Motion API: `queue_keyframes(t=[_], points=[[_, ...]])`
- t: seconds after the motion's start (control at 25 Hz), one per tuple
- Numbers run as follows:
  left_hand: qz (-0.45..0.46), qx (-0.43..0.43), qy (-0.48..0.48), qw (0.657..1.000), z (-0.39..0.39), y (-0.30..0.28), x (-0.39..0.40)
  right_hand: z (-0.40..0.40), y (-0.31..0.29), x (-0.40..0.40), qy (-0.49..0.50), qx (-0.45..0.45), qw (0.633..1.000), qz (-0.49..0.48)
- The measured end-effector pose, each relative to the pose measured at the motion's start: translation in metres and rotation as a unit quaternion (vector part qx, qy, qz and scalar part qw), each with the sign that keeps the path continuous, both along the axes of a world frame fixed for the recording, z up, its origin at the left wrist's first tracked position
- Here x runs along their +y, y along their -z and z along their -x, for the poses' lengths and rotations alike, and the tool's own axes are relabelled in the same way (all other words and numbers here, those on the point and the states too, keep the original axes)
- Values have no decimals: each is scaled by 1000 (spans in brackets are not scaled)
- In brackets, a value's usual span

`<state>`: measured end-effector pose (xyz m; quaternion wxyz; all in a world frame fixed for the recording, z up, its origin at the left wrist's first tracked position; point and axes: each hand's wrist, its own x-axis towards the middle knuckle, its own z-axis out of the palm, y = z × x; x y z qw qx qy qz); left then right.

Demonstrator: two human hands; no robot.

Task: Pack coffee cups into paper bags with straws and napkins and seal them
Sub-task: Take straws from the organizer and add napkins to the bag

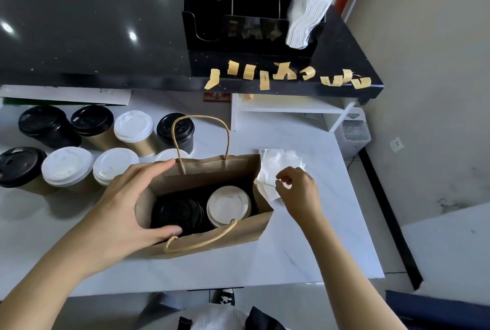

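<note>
An open brown paper bag with twine handles stands on the white table. Inside it sit a black-lidded cup and a white-lidded cup. My left hand grips the bag's left end, thumb on the near rim and fingers on the far rim. To the right of the bag, my right hand has its fingers curled and pinches the edge of a white napkin lying on the table.
Several lidded cups, black and white, stand left of the bag. Pieces of tan tape hang on the edge of the black counter. A black holder with a bag of white items stands behind. The table's right edge is close.
</note>
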<state>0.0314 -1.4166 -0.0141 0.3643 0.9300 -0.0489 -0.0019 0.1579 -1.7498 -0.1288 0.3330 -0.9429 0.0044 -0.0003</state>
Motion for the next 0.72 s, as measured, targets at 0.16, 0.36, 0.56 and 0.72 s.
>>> queue_keyframes(t=[0.16,0.36,0.56,0.72], points=[[-5,-6,0,1000,0,0,2,-10,20,7,-20,-19,998,55],[-9,-3,-4,1000,0,2,6,-12,35,12,-45,-13,991,129],[-12,-1,-3,1000,-1,5,9,-15,35,5,-3,-41,998,48],[-10,1,-10,1000,-2,5,8,-26,27,-5,81,-13,996,-41]])
